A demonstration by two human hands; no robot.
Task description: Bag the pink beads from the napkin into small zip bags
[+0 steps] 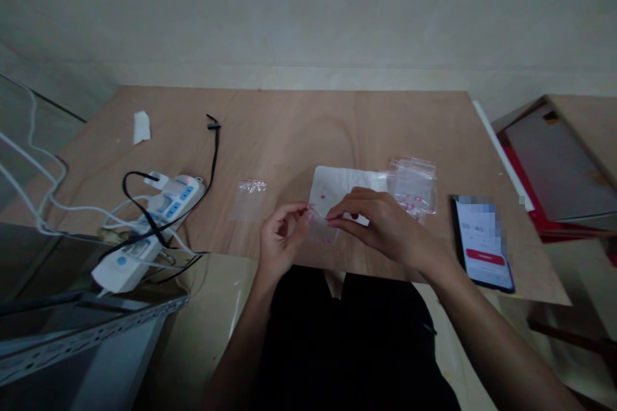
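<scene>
My left hand [286, 231] pinches a small clear zip bag [322, 231] by its upper left edge, above the table's front edge. My right hand [373, 215] is closed in a pinch at the bag's upper right; what its fingertips hold, if anything, is too small to make out. Under and behind my right hand lies a white sheet or packet [337, 180] with a small dark red bit [322, 196] on it. To its right is a loose pile of clear zip bags [413, 183] with pinkish-red zip lines. Another single zip bag [249, 200] lies flat left of my hands.
A white power strip [180, 199] with plugs and tangled black and white cables sits on the left. A phone [483, 244] with a lit screen lies at the right. A white scrap [141, 127] rests at the back left of the wooden table [289, 122].
</scene>
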